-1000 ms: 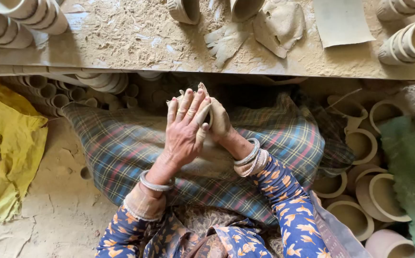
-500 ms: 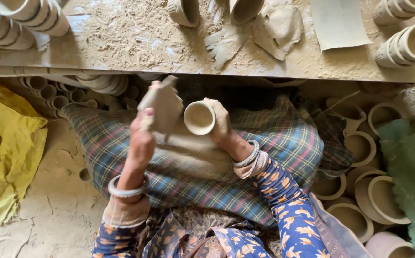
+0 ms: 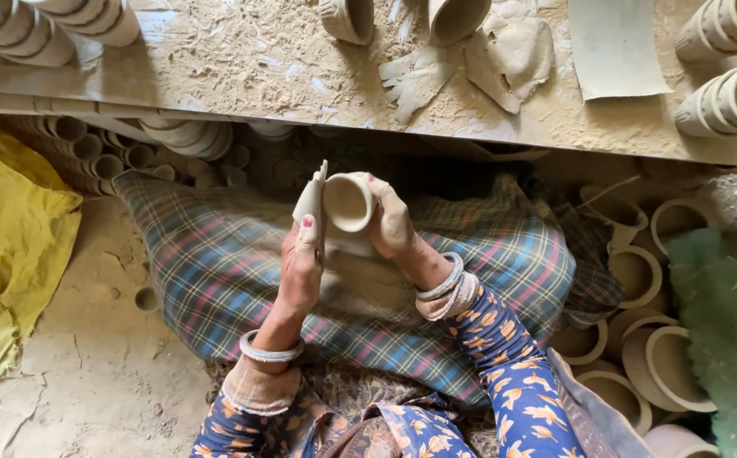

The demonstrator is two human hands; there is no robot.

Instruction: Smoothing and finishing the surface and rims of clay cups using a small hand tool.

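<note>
The cup point(image 3: 348, 202) is pale beige clay, the same dull tan as the flat slab point(image 3: 311, 202) beside it. The left hand point(image 3: 300, 270) has a pink-red painted nail and is dusted with grey clay, as is the right hand point(image 3: 392, 225). Both wrists carry silver bangles point(image 3: 271, 349). The sleeves point(image 3: 512, 382) are dark blue with an orange flower print. The lap cloth point(image 3: 216, 263) is a plaid of blue-green, red and cream lines. The sheet point(image 3: 8, 246) at the left is yellow. The bench point(image 3: 241, 59) is sandy beige, strewn with pale dust. The cloth point(image 3: 724, 322) at the right is green. The pots point(image 3: 639, 276) near it are tan.
</note>
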